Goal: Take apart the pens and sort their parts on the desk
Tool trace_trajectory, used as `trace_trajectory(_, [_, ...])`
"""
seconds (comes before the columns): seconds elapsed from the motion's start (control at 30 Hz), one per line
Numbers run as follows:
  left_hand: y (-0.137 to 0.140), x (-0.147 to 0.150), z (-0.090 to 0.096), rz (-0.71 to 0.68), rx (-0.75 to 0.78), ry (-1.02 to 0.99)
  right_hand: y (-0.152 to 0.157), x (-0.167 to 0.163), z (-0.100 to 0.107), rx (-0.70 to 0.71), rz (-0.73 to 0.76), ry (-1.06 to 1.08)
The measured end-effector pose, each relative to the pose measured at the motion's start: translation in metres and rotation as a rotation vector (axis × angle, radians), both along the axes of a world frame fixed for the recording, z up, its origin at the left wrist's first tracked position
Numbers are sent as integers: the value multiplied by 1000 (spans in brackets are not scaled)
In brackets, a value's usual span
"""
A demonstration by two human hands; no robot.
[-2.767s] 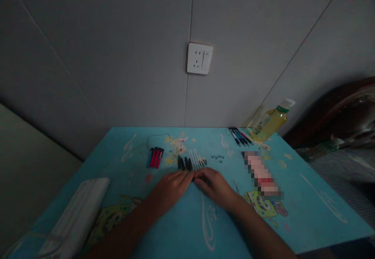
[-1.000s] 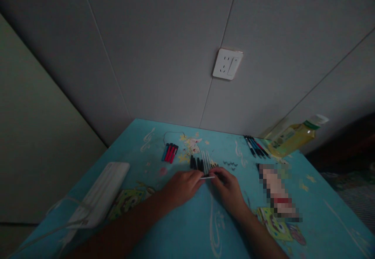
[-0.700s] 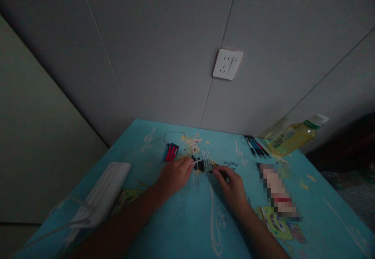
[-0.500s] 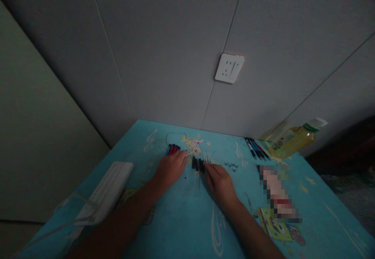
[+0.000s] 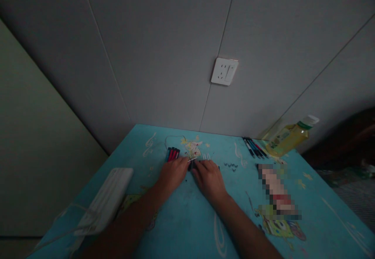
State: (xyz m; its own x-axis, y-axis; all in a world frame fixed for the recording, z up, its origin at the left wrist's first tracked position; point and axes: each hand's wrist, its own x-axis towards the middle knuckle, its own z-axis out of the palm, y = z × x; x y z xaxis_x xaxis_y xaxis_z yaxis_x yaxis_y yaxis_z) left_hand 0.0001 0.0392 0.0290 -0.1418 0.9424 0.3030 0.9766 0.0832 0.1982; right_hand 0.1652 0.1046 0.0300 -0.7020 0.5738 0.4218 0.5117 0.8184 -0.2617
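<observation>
My left hand is closed, with a thin white stick poking out from its fingertips to the right. Close beside it, my right hand has its fingers curled down at short black pieces, which may be pen caps. The two hands nearly meet there, and the right fingers cover most of these pieces. Several pens or pen barrels with red and blue parts lie side by side just behind my left hand. Thin white rods stick out behind my right hand.
Several small grey clips lie right of my hands. Further right are several pens, a tilted bottle of yellow liquid and a blurred-out flat pack. A white power strip with a cable lies at left. Behind the table, the wall holds a socket.
My right hand has moved left to my left hand and now covers most of the black pieces and part of the white rods. The view has shifted slightly.
</observation>
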Motion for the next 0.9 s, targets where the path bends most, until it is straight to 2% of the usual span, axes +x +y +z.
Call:
trace_trajectory(0.17, [-4,10,4,-189,43,-22,3,18,0,-233,48,226])
trace_trajectory(0.3, [-7,17,4,-249,42,-23,2,25,5,-294,106,240])
trace_trajectory(0.43, [-7,17,2,-244,71,-58,8,34,13,-230,40,158])
trace_trajectory(0.53, [-5,14,-1,-234,90,-86,21,45,16,-136,-130,80])
trace_trajectory(0.67, [-4,13,-4,-227,49,-77,35,57,11,-86,-298,-28])
trace_trajectory(0.9, [-3,17,-6,-194,2,-33,33,59,3,-35,-414,-130])
